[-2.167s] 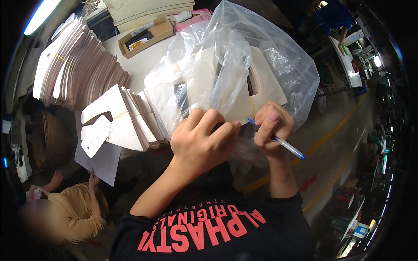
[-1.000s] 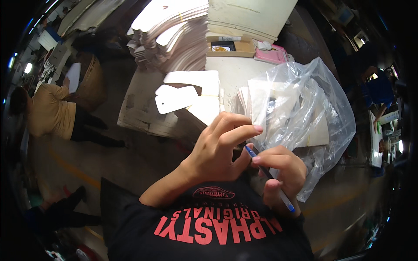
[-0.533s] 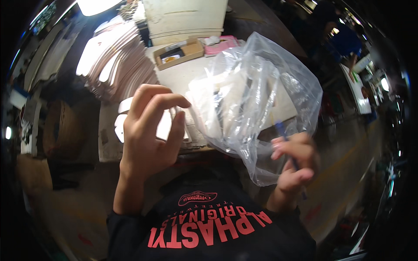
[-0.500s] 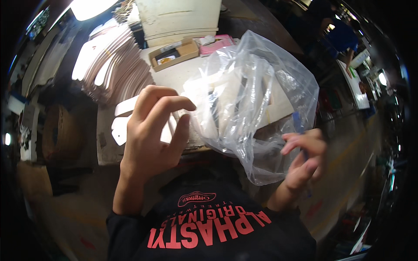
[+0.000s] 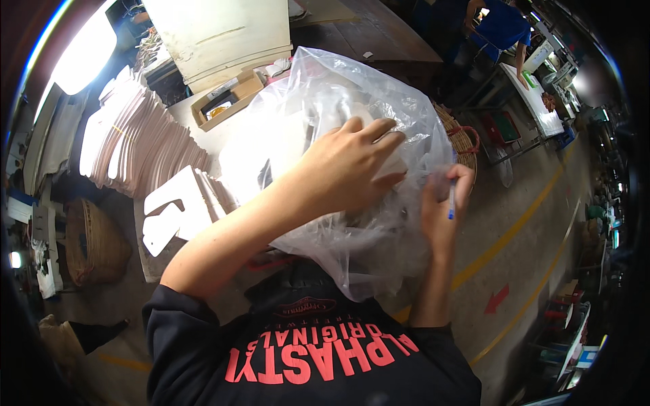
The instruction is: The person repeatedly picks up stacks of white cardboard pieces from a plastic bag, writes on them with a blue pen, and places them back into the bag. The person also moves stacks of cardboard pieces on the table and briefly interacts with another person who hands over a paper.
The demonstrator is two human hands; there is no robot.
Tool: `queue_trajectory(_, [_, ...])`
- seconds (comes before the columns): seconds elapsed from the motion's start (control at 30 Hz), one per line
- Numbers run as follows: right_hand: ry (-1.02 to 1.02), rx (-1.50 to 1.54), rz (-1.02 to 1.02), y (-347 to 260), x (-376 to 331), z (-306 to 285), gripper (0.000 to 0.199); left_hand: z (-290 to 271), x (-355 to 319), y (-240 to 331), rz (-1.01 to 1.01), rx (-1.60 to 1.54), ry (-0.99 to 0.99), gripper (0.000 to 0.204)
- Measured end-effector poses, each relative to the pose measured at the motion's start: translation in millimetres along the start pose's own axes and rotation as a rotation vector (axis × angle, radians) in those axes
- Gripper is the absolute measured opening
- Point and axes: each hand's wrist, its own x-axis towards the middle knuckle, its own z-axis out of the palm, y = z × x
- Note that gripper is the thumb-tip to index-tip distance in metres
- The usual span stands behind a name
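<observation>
Bag (image 5: pixel 352 203), clear plastic, hangs upright before the chest, above the counter's (image 5: pixel 203 139) near edge. Left hand (image 5: pixel 345 172) presses flat against its upper front, fingers spread. Right hand (image 5: pixel 443 206), at its right edge, pinches film and a blue pen (image 5: pixel 451 201).

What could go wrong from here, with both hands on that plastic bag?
1. The right hand pinches the clear plastic bag while also holding a blue pen; the tip might puncture the thin film.
2. The left hand presses flat on the crumpled bag, so the white cardboard pieces inside may bend or shift.
3. The bag hangs toward the chest with little support, so it might slip off the table's white cardboard cutouts.
</observation>
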Motion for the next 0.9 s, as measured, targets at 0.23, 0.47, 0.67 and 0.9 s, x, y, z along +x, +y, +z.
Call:
queue_trajectory(0.23, [0.363, 0.182, 0.255, -1, 74, -114, 0.015, 1, 2, -17, -0.246, -0.05, -0.332, 0.048])
queue_trajectory(0.47, [-0.177, 0.599, -0.315, 23, 132, -145, 0.057, 23, 65, -3, -0.068, 0.27, -0.334, 0.031])
queue_trajectory(0.67, [-0.294, 1.416, 0.165, 62, 130, -70, 0.056, 50, 74, -16, -0.295, 0.141, -0.761, 0.032])
queue_trajectory(0.9, [-0.227, 1.222, 0.465, 108, 126, 33, 0.056, 62, 57, -9, -0.359, 0.154, -0.782, 0.03])
